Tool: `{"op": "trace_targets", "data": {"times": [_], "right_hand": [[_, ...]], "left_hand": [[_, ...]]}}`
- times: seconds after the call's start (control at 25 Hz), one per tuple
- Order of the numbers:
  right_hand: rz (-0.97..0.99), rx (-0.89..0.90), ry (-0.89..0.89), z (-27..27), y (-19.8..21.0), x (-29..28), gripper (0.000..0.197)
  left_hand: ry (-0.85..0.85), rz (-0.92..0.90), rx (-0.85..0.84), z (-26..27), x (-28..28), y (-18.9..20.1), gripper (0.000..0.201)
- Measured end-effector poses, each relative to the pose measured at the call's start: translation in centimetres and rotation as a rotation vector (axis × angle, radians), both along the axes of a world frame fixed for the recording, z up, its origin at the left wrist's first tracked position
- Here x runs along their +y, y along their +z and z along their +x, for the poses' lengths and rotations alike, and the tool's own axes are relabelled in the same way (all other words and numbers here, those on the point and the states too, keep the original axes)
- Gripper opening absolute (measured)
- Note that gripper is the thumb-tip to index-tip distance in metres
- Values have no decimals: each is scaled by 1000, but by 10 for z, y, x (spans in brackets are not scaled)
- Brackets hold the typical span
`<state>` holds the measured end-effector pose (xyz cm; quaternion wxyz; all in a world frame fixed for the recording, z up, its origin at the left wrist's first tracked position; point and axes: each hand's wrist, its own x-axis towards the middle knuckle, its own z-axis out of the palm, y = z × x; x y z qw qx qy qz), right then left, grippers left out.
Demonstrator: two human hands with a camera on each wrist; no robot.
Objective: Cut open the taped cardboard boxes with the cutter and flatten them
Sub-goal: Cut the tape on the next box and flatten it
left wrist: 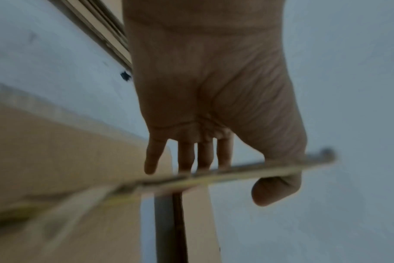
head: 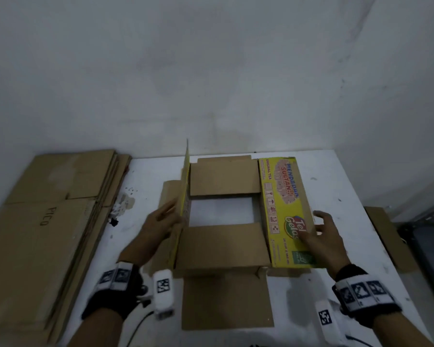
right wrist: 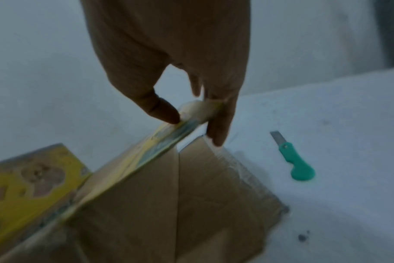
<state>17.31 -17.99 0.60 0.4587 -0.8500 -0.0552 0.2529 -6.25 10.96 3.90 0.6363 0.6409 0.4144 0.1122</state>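
- A yellow printed cardboard box [head: 283, 211], opened top & bottom w/ brown flaps spread, is sitting on a white table [head: 348, 186]; bare tabletop is showing through its middle.
- Left hand [head: 161, 219] is gripping the box's upright left wall: the left wrist view shows the fingers [left wrist: 187, 156] straight along the far face & the thumb hooked over the near face, so the panel edge is running between them.
- Right hand [head: 321, 234] is pinching the box's right wall, which is leaning outward; the right wrist view shows the thumb on the printed face & the fingers [right wrist: 218, 128] behind the edge.
- A green-handled cutter w/ its blade extended [right wrist: 292, 158] is lying on the table just beyond the right hand's fingers, untouched.
- A stack of flattened brown cardboard sheets [head: 48, 209] is lying outboard of the left grip.
- Handling, as a guess: the box looks light, stiff across its panels, yielding only at the creases. Best hold looks like mid-wall near the top edge, as now, so the walls can fold over along the corner scores.
- Raw edges may bend or slip under a loose pinch; the exposed blade is a hazard near the right hand.
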Motion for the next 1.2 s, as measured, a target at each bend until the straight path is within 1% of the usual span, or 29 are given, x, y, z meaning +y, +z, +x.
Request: {"op": "trace_targets", "data": {"times": [0.04,0.08,0.12,0.16,0.2,0.24,0.28,0.32,0.36,0.4,0.44,0.48,0.52,0.56,0.6,0.64,0.76,0.8,0.88,0.92,0.96,1.0,1.04,1.08,1.12,1.16,1.2], "right_hand": [[-77,-125,62,-1,-2,2,81],[-144,-261,147,-2,-1,6,92],[-226,-393,272,-4,1,12,98],[-341,-517,438,-6,3,21,99],[-459,-615,608,-6,4,30,95],[-541,-677,754,-5,5,42,88],[-589,-694,867,-2,7,54,83],[-627,-665,943,4,11,65,82],[-643,-619,991,11,16,77,85],[-646,-585,1018,18,21,88,87],[-640,-575,1036,26,26,99,87],[-638,-585,1044,33,29,110,86],[-647,-615,1045,39,29,120,87],[-660,-647,1039,44,27,128,90],[-670,-667,1030,47,24,135,96],[-676,-676,1022,50,19,143,102],[-705,-664,1016,62,11,160,118],[-718,-645,1005,64,10,165,122],[-774,-624,993,69,6,173,126],[-805,-634,988,71,7,177,122],[-817,-657,984,73,6,181,111],[-799,-680,984,75,8,183,93],[-768,-695,989,78,10,185,74],[-730,-704,999,81,15,186,62],[-680,-710,1005,84,22,187,57],[-595,-713,990,88,30,187,54],[-477,-715,933,92,38,188,48]], "left_hand": [[49,-17,-13,-14,13,4,47],[67,18,13,-29,28,4,43],[49,100,72,-42,41,3,46],[-15,253,204,-56,54,-1,56],[-129,461,366,-66,64,-8,73],[-263,711,546,-74,69,-16,88],[-378,916,642,-79,72,-30,96],[-485,1001,675,-76,65,-34,96],[-552,1055,680,-71,56,-38,91],[-606,1092,712,-59,42,-32,82],[-620,1120,716,-46,27,-29,70],[-618,1051,764,-35,15,-27,58],[-596,1014,809,-24,4,-28,51],[-562,973,836,-14,-5,-28,54],[-533,936,844,-5,-15,-29,62],[-538,862,851,5,-24,-28,69],[-633,578,903,27,-43,-19,94],[-639,534,897,30,-46,-12,100],[-643,494,870,32,-41,-11,103],[-628,483,854,30,-38,-9,101],[-592,477,795,28,-34,-8,94],[-525,463,692,24,-30,-7,81],[-436,436,551,20,-28,-2,63],[-345,380,408,15,-25,4,48],[-275,276,295,8,-22,9,41],[-216,128,205,-1,-21,13,45],[-195,-8,170,-12,-18,14,48]]}}
